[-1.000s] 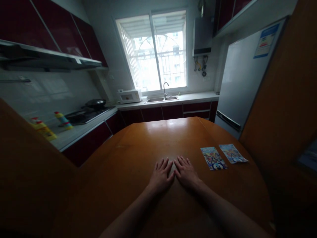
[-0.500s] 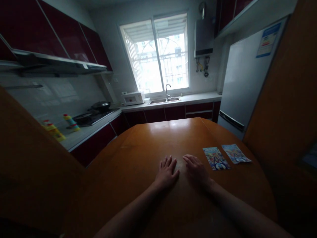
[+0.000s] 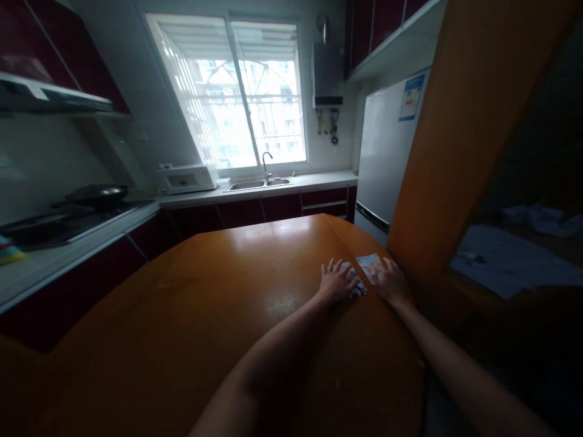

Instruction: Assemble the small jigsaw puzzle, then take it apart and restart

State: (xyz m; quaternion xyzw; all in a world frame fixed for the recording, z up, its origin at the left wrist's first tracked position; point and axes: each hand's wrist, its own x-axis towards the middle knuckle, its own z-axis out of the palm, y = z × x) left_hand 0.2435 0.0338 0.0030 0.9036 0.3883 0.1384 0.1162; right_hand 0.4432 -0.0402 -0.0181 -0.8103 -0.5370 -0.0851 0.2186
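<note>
Since flatness likely favours overhead reach | left hand (image 3: 334, 283), fingers apart, over patterned leaflet (image 3: 359, 290) | right hand (image 3: 390, 283) over pale leaflet (image 3: 367, 261) nearer refrigerator (image 3: 385, 149) | finger closure unclear

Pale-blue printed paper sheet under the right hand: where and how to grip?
Likely pinch its right edge, coming from the right: the sheet lies thin and flat, the right hand covers that side, and the left hand crowds the left.
</note>
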